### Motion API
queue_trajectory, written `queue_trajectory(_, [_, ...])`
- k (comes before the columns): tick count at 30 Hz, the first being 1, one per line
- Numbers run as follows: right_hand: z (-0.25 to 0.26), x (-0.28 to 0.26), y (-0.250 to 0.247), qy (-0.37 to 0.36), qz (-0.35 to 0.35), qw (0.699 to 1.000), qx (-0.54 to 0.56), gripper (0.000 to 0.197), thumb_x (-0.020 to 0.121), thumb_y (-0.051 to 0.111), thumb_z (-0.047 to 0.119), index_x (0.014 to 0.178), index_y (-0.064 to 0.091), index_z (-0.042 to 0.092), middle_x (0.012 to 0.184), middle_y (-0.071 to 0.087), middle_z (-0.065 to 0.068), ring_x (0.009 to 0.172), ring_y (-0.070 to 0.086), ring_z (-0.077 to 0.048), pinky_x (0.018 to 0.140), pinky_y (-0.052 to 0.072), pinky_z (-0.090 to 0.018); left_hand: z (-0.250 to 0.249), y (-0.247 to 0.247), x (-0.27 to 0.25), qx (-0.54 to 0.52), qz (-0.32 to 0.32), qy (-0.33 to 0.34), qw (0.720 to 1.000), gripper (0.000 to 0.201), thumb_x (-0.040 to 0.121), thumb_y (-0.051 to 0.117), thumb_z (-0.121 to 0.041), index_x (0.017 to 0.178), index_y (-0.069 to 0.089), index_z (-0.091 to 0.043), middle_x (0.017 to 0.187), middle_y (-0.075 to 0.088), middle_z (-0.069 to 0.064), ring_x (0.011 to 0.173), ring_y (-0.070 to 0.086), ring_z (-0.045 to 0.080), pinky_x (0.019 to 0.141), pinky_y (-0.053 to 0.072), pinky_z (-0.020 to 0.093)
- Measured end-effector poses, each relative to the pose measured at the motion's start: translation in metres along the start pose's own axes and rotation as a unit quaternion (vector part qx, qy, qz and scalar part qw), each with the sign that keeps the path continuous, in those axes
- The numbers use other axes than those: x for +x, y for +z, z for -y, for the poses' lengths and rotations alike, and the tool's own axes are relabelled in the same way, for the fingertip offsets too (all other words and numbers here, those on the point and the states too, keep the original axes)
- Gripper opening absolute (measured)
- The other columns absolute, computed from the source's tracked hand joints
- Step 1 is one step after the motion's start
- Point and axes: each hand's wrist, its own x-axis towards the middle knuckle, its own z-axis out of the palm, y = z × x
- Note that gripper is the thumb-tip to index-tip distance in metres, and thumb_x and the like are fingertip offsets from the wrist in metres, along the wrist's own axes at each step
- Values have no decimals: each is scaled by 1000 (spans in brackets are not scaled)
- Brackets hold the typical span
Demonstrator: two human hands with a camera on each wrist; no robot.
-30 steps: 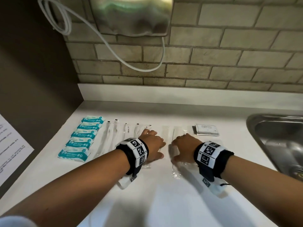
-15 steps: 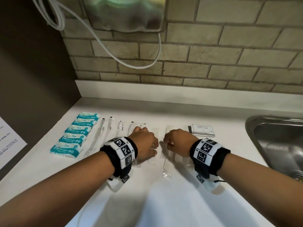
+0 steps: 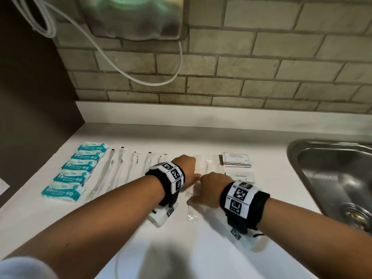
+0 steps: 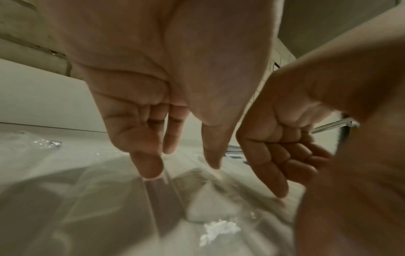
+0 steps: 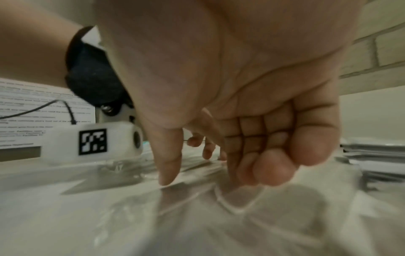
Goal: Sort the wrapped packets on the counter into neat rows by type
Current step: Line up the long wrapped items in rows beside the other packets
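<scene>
Several teal packets (image 3: 75,174) lie in a column at the left of the white counter (image 3: 271,143). Beside them is a row of long clear-wrapped packets (image 3: 118,174). My left hand (image 3: 191,174) reaches down onto the clear packets in the middle. In the left wrist view my left hand (image 4: 181,166) has straight fingers, and its fingertips (image 4: 149,168) touch a clear wrapper (image 4: 153,199). My right hand (image 3: 209,188) is close beside it, fingers curled. Its thumb (image 5: 167,176) and curled fingers touch the clear wrapper (image 5: 230,204). One clear packet's end (image 3: 191,217) sticks out towards me.
A stack of white shampoo sachets (image 3: 236,160) and a toothpaste sachet (image 3: 244,177) lie right of the hands. A steel sink (image 3: 332,178) fills the right side. A brick wall with a dispenser (image 3: 132,17) and white hose (image 3: 112,57) is behind. A printed sheet (image 5: 32,110) is at the left.
Both hands have drawn together over the middle clear packets. The right hand has slid back towards me and its fingers have curled. The toothpaste sachet now shows beside it.
</scene>
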Motion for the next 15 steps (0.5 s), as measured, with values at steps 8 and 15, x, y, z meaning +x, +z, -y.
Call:
queue_trajectory(8, [1, -8, 16, 11, -39, 998, 44, 50, 85, 62, 50, 118, 53, 13, 105, 63, -5, 94, 63, -24, 77, 51, -33, 1, 5, 10, -25, -2, -43, 999, 40, 81, 68, -39, 108, 65, -9, 108, 67, 7, 94, 66, 25, 84, 56, 36])
queue_trajectory(15, [-3, -3, 13, -7, -27, 999, 30, 41, 87, 59, 40, 120, 58, 15, 113, 54, -8, 102, 61, -29, 80, 49, -34, 13, 3, 7, -86, 2, -34, 996, 36, 79, 70, -30, 107, 68, -8, 111, 67, 8, 101, 64, 25, 87, 53, 34])
